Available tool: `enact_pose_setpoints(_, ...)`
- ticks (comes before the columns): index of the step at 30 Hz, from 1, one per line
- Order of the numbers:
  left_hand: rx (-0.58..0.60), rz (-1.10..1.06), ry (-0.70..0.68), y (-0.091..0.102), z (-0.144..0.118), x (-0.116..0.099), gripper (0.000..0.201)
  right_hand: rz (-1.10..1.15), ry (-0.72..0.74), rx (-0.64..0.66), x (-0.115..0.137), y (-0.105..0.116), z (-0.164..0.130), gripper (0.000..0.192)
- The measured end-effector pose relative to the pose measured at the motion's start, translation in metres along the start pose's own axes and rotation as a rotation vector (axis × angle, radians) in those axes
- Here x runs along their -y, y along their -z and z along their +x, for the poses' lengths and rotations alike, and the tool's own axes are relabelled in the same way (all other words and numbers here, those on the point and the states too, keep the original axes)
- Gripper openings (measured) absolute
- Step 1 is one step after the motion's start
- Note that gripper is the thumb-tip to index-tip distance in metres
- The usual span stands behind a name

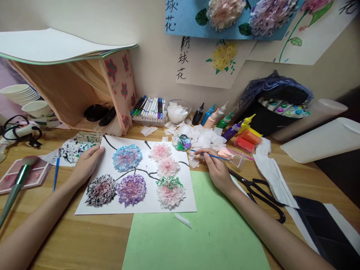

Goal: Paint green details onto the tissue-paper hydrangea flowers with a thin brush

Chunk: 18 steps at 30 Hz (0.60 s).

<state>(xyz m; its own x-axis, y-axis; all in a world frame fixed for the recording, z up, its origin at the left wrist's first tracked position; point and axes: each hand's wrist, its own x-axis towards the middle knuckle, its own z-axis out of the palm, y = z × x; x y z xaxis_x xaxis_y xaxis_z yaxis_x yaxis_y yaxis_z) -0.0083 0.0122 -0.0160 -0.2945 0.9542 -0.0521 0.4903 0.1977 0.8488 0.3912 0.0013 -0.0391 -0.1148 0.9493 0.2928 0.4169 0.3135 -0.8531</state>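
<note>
My left hand [88, 163] is closed on the left edge of a white sheet of paper [152, 162]. The sheet bears painted black branches and several ruffled tissue-paper flowers. One flower is blue-edged [127, 157], another black-edged [101, 190], another purple-edged [132, 189]. Green paint marks the top of a pink flower [171, 192] at the lower right. In my right hand [218, 170] is a thin blue paintbrush [215, 155], held between the fingers. Its tip points left onto a small paint palette [181, 143] with green and purple paint, behind the sheet.
Tissue scraps [208, 135] lie around a glass bowl [177, 111] and several paint bottles [211, 119]. Black scissors [258, 189] are beside my right forearm. Green paper [194, 240] lies in front. At left are a large brush [21, 180] and another blue paintbrush [56, 170].
</note>
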Motion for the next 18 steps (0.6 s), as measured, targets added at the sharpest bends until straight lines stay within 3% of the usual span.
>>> enact_pose_setpoints(9,0.007,-0.052,0.032,0.001,0.000,0.004,0.038,0.138,-0.044,-0.114,0.001,0.003,0.001,0.029)
enact_pose_setpoints(15,-0.009,-0.024,0.007,0.000,0.000,0.003,0.041,0.431,-0.162,-0.240,-0.002,0.004,-0.006,0.018)
enact_pose_setpoints(18,-0.015,-0.072,0.032,-0.002,0.000,0.004,0.043,0.536,-0.121,-0.309,0.007,0.004,-0.017,0.015)
